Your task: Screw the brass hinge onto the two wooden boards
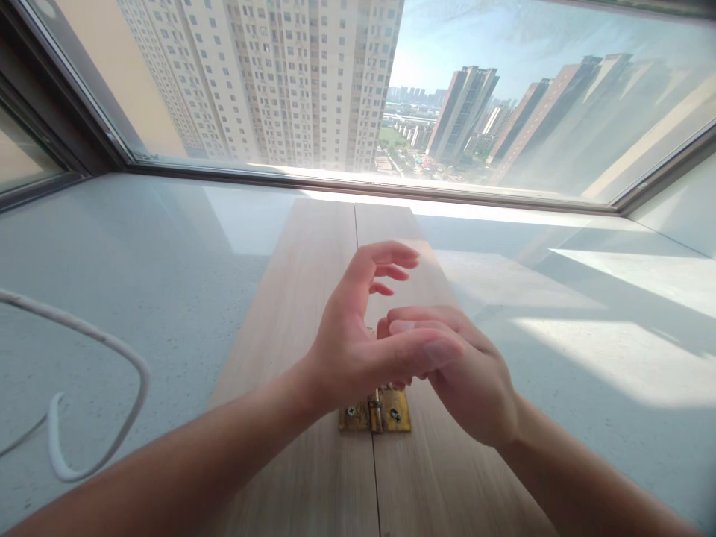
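Observation:
Two pale wooden boards, the left board (302,261) and the right board (447,462), lie side by side with a thin seam between them. A worn brass hinge (376,418) straddles the seam, with screw heads in its leaves; its far part is hidden behind my hands. Above it, my left hand (358,335) is open, fingers curved and apart, thumb stretched across in front of my right hand. My right hand (467,373) is closed, its fingers curled inward just over the hinge. Whatever it may hold is hidden from view.
The boards rest on a speckled pale sill (168,298). At the left, a white cable (139,365) curls in a loop. Behind the boards stands a large window with a dark frame (369,186), tall buildings (313,82) outside. Sunlight patches fall on the right side.

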A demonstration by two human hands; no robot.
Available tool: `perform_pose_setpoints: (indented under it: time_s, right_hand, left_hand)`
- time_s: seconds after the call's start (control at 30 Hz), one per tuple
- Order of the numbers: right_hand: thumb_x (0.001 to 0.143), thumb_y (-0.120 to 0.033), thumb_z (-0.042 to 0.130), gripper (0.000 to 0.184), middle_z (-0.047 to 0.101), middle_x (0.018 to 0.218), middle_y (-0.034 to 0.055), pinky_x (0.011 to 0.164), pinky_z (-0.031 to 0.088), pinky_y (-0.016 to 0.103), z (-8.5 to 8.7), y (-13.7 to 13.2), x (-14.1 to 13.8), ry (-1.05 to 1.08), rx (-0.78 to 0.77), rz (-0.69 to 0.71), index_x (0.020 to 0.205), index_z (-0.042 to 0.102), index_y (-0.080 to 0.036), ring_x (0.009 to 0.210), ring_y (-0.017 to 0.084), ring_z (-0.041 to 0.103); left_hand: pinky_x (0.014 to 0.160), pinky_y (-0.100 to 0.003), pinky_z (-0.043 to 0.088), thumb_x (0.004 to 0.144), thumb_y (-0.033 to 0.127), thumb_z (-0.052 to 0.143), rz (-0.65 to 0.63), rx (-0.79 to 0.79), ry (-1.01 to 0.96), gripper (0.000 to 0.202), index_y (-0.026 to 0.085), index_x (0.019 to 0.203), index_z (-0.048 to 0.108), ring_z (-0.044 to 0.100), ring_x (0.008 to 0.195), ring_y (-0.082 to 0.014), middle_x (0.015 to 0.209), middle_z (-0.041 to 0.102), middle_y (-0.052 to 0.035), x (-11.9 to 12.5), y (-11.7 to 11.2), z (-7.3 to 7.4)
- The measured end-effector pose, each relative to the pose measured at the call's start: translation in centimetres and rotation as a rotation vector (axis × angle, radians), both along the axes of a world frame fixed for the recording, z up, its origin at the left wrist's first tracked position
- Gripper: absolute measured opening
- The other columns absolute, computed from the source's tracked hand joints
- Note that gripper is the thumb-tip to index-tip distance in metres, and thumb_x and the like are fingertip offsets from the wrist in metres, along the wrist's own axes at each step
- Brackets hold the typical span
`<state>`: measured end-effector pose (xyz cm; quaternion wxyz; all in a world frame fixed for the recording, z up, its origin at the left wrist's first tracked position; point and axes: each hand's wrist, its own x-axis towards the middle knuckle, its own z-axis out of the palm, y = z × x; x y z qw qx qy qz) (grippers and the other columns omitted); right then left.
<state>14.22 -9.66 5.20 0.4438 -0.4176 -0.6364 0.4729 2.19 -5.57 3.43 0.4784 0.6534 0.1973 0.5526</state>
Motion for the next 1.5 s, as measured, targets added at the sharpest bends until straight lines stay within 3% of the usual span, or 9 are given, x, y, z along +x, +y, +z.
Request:
perform_pose_setpoints:
  time_s: [0.1, 0.3, 0.57, 0.7, 0.83, 0.97, 1.1, 1.3, 1.5]
  right_hand:
    - [0.085, -0.026, 0.042, 0.022, 0.042, 0.063, -0.0015, 0.055, 0.034, 0.027, 0.9, -0.4, 0.1, -0.13, -0.063, -0.12, 0.063, 0.046, -0.02, 0.063, 0.014, 0.04]
    - [0.094, -0.034, 0.04, 0.026, 0.057, 0.11, 0.002, 0.077, 0.042, 0.034, 0.8, -1.1, 0.3, -0.397, 0.068, -0.275, 0.116, 0.054, -0.032, 0.098, 0.021, 0.052]
    - [0.094, -0.054, 0.041, 0.038, 0.063, 0.091, 0.0058, 0.062, 0.04, 0.032, 2.8, -1.7, 0.6, -0.868, 0.321, -0.366, 0.106, 0.059, -0.022, 0.074, 0.02, 0.056]
    - [0.095, -0.056, 0.033, 0.05, 0.053, 0.057, 0.0016, 0.048, 0.027, 0.028, 4.1, -2.0, 0.7, -1.264, 0.302, -0.205, 0.069, 0.056, -0.021, 0.05, 0.015, 0.045]
    - [0.09, -0.052, 0.044, 0.042, 0.052, 0.054, 0.0006, 0.046, 0.021, 0.027, 5.4, -2.6, 0.7, -1.477, 0.307, -0.099, 0.061, 0.05, -0.021, 0.046, 0.014, 0.041]
    - [0.077, -0.027, 0.058, 0.007, 0.059, 0.065, 0.0003, 0.049, 0.029, 0.027, 6.8, -2.8, 0.4, -1.528, 0.219, 0.031, 0.072, 0.056, -0.022, 0.056, 0.016, 0.052]
    - [0.079, -0.027, 0.059, 0.011, 0.061, 0.067, 0.0013, 0.05, 0.03, 0.029, 7.7, -2.2, 0.1, -1.65, 0.187, 0.09, 0.069, 0.057, -0.023, 0.059, 0.019, 0.056]
    - [0.079, -0.015, 0.056, 0.017, 0.058, 0.056, 0.0013, 0.043, 0.016, 0.029, 7.7, -1.8, -0.7, -2.012, 0.292, 0.27, 0.064, 0.06, -0.022, 0.043, 0.017, 0.051]
    - [0.068, 0.002, 0.056, 0.023, 0.05, 0.049, -0.0007, 0.042, 0.018, 0.028, 7.3, -1.3, -2.1, -2.169, 0.276, 0.468, 0.059, 0.061, -0.018, 0.039, 0.013, 0.044]
  left_hand:
    - [0.08, -0.032, 0.045, 0.078, 0.035, 0.067, 0.237, 0.129, 0.03, 0.023, 0.022, 0.091, 0.054, 0.054, 0.084, -0.017, 0.09, 0.057, -0.0023, -1.8, -0.5, -0.5]
    - [0.077, -0.035, 0.045, 0.073, 0.023, 0.071, 0.081, 0.268, 0.428, 0.015, 0.019, 0.086, 0.063, 0.058, 0.079, -0.0192, 0.079, 0.066, -0.0022, -2.9, -1.9, -1.1]
    - [0.079, -0.036, 0.044, 0.08, 0.022, 0.066, 0.001, 0.292, 0.454, 0.009, 0.02, 0.089, 0.068, 0.063, 0.08, -0.0192, 0.082, 0.072, -0.0016, -1.9, -1.5, -1.7]
    - [0.076, -0.034, 0.045, 0.077, 0.023, 0.065, -0.027, 0.266, 0.475, 0.005, 0.019, 0.077, 0.068, 0.063, 0.076, -0.0179, 0.076, 0.072, -0.0012, -2.2, -1.5, -1.7]
    - [0.084, -0.039, 0.044, 0.081, 0.031, 0.062, 0.009, 0.25, 0.549, 0.017, 0.018, 0.09, 0.07, 0.061, 0.088, -0.0216, 0.089, 0.072, -0.0053, -4.6, -1.1, -1.5]
    - [0.098, -0.05, 0.037, 0.072, 0.056, 0.069, -0.008, 0.267, 0.777, 0.069, 0.018, 0.128, 0.054, 0.049, 0.116, -0.0314, 0.126, 0.059, -0.0129, -7.7, -0.6, -2.3]
    - [0.105, -0.053, 0.031, 0.063, 0.068, 0.07, -0.083, 0.342, 0.872, 0.096, 0.018, 0.14, 0.04, 0.041, 0.125, -0.0346, 0.138, 0.049, -0.0148, -8.7, -0.2, -3.5]
    - [0.108, -0.052, 0.028, 0.061, 0.07, 0.07, -0.102, 0.416, 0.86, 0.101, 0.016, 0.14, 0.039, 0.04, 0.126, -0.0357, 0.138, 0.049, -0.0149, -8.2, -0.2, -4.0]
    - [0.103, -0.052, 0.033, 0.068, 0.076, 0.059, -0.019, 0.386, 0.885, 0.093, 0.016, 0.137, 0.042, 0.045, 0.122, -0.0347, 0.135, 0.051, -0.0147, -8.6, 0.1, -3.9]
